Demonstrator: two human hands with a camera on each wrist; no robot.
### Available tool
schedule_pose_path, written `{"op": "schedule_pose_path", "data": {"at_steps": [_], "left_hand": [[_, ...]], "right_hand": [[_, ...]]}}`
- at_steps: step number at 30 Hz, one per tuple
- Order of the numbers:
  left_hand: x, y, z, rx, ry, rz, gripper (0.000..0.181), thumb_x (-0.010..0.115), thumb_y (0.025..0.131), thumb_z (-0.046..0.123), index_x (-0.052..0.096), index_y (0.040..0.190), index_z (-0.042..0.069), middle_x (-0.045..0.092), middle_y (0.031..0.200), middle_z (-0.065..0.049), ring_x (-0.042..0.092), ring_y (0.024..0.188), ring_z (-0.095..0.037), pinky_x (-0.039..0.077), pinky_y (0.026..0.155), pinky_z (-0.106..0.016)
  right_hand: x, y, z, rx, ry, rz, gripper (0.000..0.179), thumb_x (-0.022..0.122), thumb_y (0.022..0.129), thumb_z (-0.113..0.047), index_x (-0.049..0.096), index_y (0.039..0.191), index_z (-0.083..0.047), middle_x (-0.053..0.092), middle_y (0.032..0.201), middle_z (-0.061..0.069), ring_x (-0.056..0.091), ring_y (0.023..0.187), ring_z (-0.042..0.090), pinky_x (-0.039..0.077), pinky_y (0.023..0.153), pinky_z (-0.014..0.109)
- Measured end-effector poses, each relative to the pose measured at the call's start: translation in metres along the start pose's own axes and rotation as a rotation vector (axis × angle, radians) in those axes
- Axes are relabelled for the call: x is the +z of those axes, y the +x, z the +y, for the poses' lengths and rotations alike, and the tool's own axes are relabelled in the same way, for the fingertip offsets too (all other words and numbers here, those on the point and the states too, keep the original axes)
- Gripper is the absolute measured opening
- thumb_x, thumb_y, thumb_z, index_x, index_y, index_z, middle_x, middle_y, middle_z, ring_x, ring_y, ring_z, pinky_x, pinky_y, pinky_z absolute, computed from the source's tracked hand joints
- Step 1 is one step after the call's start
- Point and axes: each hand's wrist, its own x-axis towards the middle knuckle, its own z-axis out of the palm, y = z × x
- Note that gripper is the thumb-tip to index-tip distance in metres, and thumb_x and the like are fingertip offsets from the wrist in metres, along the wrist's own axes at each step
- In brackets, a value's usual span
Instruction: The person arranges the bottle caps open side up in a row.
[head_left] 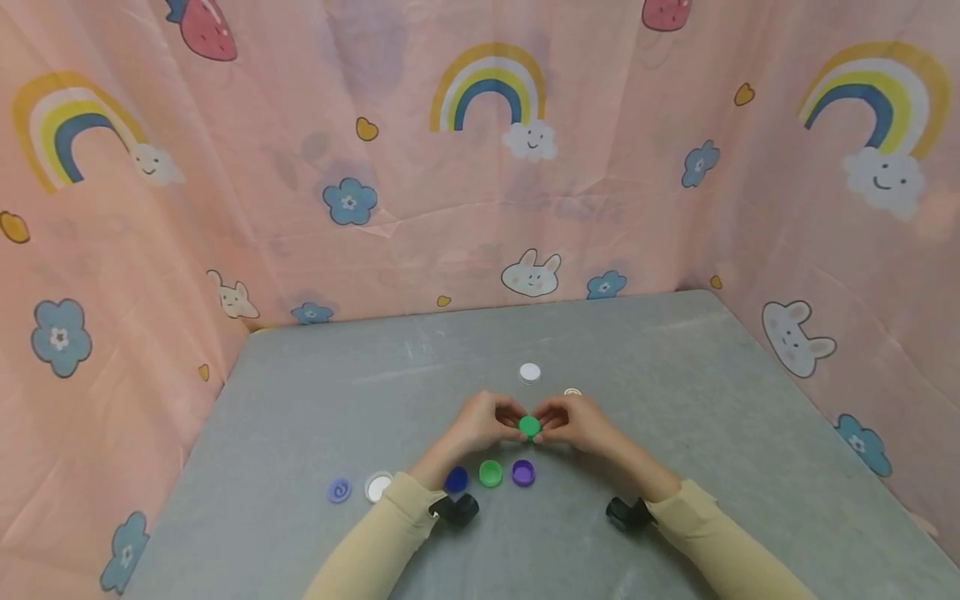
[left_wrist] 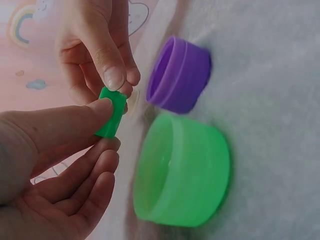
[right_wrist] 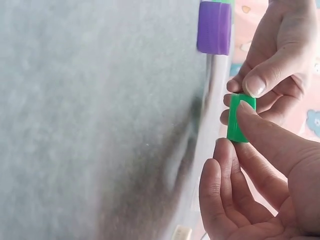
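Observation:
Between both hands a small green bottle cap is held above the grey table. My left hand pinches its left side with thumb and fingers, and my right hand pinches the opposite side. In the left wrist view the green cap appears edge-on, thumbs against its side. Nearer to me a lighter green cap and a purple cap lie with their hollow sides up. A dark blue cap sits by the left wrist.
A white cap lies beyond the hands, and a pale round piece shows partly behind the right hand. To the left are a white-and-clear cap and a lilac cap. Patterned pink cloth surrounds the table.

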Motion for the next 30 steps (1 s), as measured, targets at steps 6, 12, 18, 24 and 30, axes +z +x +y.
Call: {"op": "schedule_pose_path", "data": {"at_steps": [6, 12, 18, 24, 30], "left_hand": [[0.003, -0.004, 0.008, 0.030, 0.002, -0.007, 0.025, 0.082, 0.072, 0.011, 0.073, 0.096, 0.009, 0.074, 0.087, -0.004, 0.067, 0.076, -0.006, 0.052, 0.067, -0.018], [0.007, -0.008, 0.013, 0.049, -0.015, -0.021, 0.025, 0.081, 0.074, 0.012, 0.073, 0.097, 0.009, 0.073, 0.088, -0.004, 0.068, 0.076, -0.006, 0.052, 0.068, -0.018], [0.009, -0.010, 0.016, 0.067, -0.053, -0.032, 0.025, 0.081, 0.073, 0.009, 0.073, 0.096, 0.008, 0.073, 0.087, -0.004, 0.067, 0.074, -0.004, 0.052, 0.067, -0.017], [0.013, -0.013, 0.019, 0.086, -0.082, -0.057, 0.024, 0.081, 0.073, 0.008, 0.072, 0.096, 0.007, 0.074, 0.088, -0.005, 0.067, 0.075, -0.004, 0.053, 0.067, -0.017], [0.017, -0.014, 0.020, 0.100, -0.068, -0.066, 0.024, 0.080, 0.074, 0.009, 0.072, 0.097, 0.008, 0.074, 0.087, -0.005, 0.067, 0.074, -0.002, 0.053, 0.068, -0.017]], "right_hand": [[-0.004, -0.009, -0.007, 0.000, -0.007, 0.000, 0.029, 0.079, 0.076, -0.013, 0.068, 0.100, -0.001, 0.070, 0.091, 0.012, 0.070, 0.082, 0.022, 0.054, 0.069, 0.021], [-0.009, -0.017, -0.011, -0.002, -0.021, -0.017, 0.029, 0.079, 0.076, -0.013, 0.068, 0.100, -0.002, 0.070, 0.090, 0.011, 0.069, 0.080, 0.021, 0.053, 0.068, 0.021], [-0.011, -0.023, -0.014, -0.010, -0.029, -0.026, 0.028, 0.079, 0.076, -0.013, 0.068, 0.099, -0.002, 0.071, 0.091, 0.011, 0.069, 0.080, 0.020, 0.054, 0.068, 0.021], [-0.013, -0.030, -0.016, -0.017, -0.028, -0.042, 0.029, 0.079, 0.076, -0.012, 0.068, 0.100, 0.000, 0.071, 0.090, 0.012, 0.069, 0.079, 0.019, 0.054, 0.068, 0.021], [-0.015, -0.036, -0.015, 0.002, -0.035, -0.069, 0.029, 0.078, 0.077, -0.016, 0.068, 0.101, -0.003, 0.072, 0.090, 0.009, 0.070, 0.080, 0.016, 0.054, 0.068, 0.022]]}}
